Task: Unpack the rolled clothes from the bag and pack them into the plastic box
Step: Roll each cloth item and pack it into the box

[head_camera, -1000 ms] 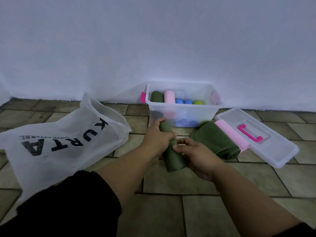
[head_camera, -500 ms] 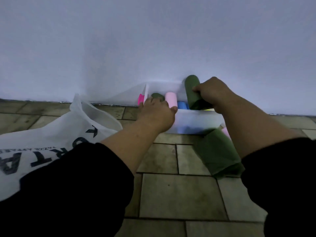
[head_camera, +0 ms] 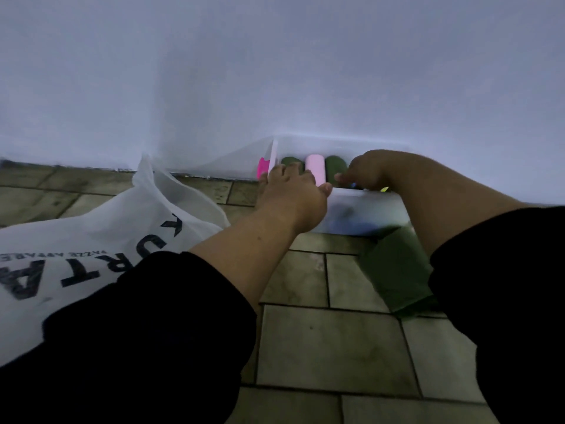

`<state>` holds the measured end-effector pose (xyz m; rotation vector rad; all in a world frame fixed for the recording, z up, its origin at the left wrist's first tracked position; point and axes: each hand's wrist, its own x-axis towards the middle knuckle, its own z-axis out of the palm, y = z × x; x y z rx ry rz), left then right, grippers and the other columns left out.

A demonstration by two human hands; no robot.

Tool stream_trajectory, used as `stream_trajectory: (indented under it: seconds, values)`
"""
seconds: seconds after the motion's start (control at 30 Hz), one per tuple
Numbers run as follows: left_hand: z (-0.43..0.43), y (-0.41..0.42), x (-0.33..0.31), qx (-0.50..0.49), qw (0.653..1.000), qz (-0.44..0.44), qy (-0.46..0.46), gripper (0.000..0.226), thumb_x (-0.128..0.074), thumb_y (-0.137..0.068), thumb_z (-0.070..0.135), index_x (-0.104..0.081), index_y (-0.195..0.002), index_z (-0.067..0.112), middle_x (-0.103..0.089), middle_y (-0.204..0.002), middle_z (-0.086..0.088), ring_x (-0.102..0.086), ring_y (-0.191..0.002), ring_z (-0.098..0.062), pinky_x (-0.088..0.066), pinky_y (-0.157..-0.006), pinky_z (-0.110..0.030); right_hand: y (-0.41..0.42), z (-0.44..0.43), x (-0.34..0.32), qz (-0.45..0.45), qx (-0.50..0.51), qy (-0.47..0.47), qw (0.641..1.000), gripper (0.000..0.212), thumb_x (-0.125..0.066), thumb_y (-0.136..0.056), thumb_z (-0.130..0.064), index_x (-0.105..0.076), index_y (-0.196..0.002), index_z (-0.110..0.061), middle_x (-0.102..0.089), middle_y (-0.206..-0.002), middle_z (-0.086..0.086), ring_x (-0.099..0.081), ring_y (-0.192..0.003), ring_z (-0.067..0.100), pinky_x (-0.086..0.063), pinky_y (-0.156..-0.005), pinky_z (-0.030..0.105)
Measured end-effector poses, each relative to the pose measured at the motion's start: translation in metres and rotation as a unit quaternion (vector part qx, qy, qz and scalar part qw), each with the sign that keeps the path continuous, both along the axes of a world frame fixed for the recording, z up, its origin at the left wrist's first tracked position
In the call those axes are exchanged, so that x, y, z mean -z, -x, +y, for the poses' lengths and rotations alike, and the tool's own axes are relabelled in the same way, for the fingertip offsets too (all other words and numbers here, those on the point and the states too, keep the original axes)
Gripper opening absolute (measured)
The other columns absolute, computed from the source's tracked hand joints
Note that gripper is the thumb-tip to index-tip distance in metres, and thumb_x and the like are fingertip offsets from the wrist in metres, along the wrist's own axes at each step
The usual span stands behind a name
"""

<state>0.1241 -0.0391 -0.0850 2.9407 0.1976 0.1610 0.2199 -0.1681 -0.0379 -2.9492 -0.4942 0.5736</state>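
Dark green rolled garment (head_camera: 334, 167) in the clear plastic box (head_camera: 367, 211) — probably soft, light, best clasped mid-roll — just beside fingertips of the right hand (head_camera: 368, 172), grip indiscernible.

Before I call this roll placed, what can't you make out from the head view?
- Right hand fingers: tucked behind the hand itself and motion-blurred; grip on the dark green roll unclear.
- Left hand fingertips: hidden beyond its knuckles, inside the plastic box.
- Box's right half: covered by the right forearm.
- Bag contents: opaque fabric hides them.

White bag (head_camera: 91, 240) with black lettering, pink roll (head_camera: 315, 168), dark green rolls (head_camera: 335, 167), black sleeves (head_camera: 153, 332), olive-brown tiles (head_camera: 330, 347)
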Motion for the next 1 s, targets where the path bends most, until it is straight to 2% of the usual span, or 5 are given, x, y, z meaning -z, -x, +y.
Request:
stream_trajectory:
  seconds: [0.2, 0.63, 0.77, 0.9, 1.0]
  values:
    - [0.0, -0.002, 0.0, -0.009, 1.0, 0.003, 0.008, 0.058, -0.026, -0.095, 0.051, -0.044, -0.135, 0.012, -0.041, -0.139, -0.014, -0.032, -0.131, -0.034, -0.009, -0.114, -0.047, 0.031, -0.063, -0.005, -0.194, 0.102, -0.285, 0.933, 0.019, -0.057, -0.082, -0.014, -0.069, -0.096, -0.018, -0.066, -0.098, 0.004, -0.06, -0.092, 0.024, -0.046, -0.077, 0.03]
    - [-0.011, 0.049, -0.005, 0.052, 0.974, -0.172, 0.137, 0.051, -0.059, -0.086, 0.032, -0.049, -0.133, 0.015, -0.048, -0.137, -0.009, -0.043, -0.126, -0.026, -0.024, -0.107, -0.033, 0.107, -0.114, 0.067, -0.075, 0.204, -0.075, 0.973, 0.052, -0.056, -0.074, -0.039, -0.046, -0.125, -0.031, -0.062, -0.11, 0.01, -0.06, -0.098, 0.033, -0.051, -0.086, 0.046]
    - [-0.031, 0.085, 0.0, 0.057, 0.953, -0.034, 0.295, 0.022, -0.06, -0.088, 0.028, -0.063, -0.107, 0.018, -0.062, -0.112, -0.008, -0.057, -0.1, -0.022, -0.046, -0.086, -0.032, 0.123, -0.094, 0.071, -0.083, 0.232, -0.116, 0.962, 0.058, -0.054, -0.074, -0.053, -0.049, -0.124, -0.024, -0.059, -0.106, 0.007, -0.058, -0.096, 0.028, -0.051, -0.088, 0.046]
    - [-0.055, 0.119, 0.024, -0.067, 0.77, 0.235, 0.589, 0.028, -0.056, -0.09, 0.039, -0.064, -0.103, 0.016, -0.067, -0.107, -0.004, -0.059, -0.089, -0.017, -0.048, -0.077, -0.031, 0.134, -0.079, 0.081, -0.094, 0.171, -0.08, 0.978, 0.064, -0.059, -0.08, -0.04, -0.03, -0.134, -0.023, -0.061, -0.111, 0.009, -0.059, -0.102, 0.03, -0.046, -0.093, 0.048]
    - [-0.059, 0.121, 0.034, -0.129, 0.621, 0.255, 0.73, 0.05, -0.046, -0.09, 0.056, -0.062, -0.114, 0.014, -0.066, -0.113, -0.008, -0.059, -0.098, -0.022, -0.048, -0.084, -0.036, 0.145, -0.058, 0.077, -0.206, 0.066, -0.082, 0.973, 0.045, -0.057, -0.076, -0.034, -0.035, -0.114, -0.025, -0.064, -0.102, 0.002, -0.061, -0.092, 0.026, -0.042, -0.083, 0.041]
